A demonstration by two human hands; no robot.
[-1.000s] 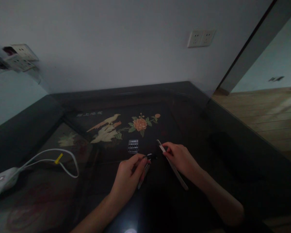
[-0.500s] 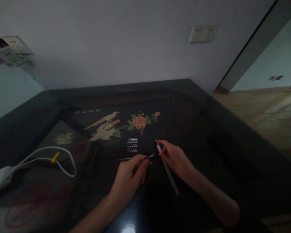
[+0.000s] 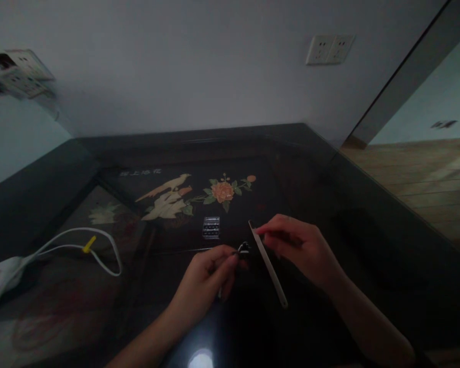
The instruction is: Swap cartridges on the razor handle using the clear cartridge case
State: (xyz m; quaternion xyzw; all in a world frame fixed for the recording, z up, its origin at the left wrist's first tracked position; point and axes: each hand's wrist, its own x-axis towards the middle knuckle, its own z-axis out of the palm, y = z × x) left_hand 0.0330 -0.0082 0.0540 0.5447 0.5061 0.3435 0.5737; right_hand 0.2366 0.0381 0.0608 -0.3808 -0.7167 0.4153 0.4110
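My left hand (image 3: 210,273) is closed, with thumb and forefinger pinching a small dark piece with a shiny metal-like part (image 3: 244,249); its kind is too blurred to make out. Just right of it, a long, thin, pale flat strip (image 3: 269,266) lies slanted on the dark table. My right hand (image 3: 297,245) is beside the strip's far end, fingers curved and apart, a fingertip at or close to its edge; no grip on it shows. Beyond my left hand sits a small clear case (image 3: 211,228) with dark rows inside.
The glossy black table (image 3: 230,327) has an inlaid bird and flower picture (image 3: 222,192). At the left lie a white power strip (image 3: 2,276) and a looped white cable (image 3: 115,250) with a yellow tie (image 3: 89,244). A dark flat object (image 3: 375,245) lies right. Wall sockets (image 3: 330,49) are behind.
My right hand has drawn back to the right, away from the small dark piece, which stays in my left hand. The view has shifted slightly; the strip lies almost where it was.
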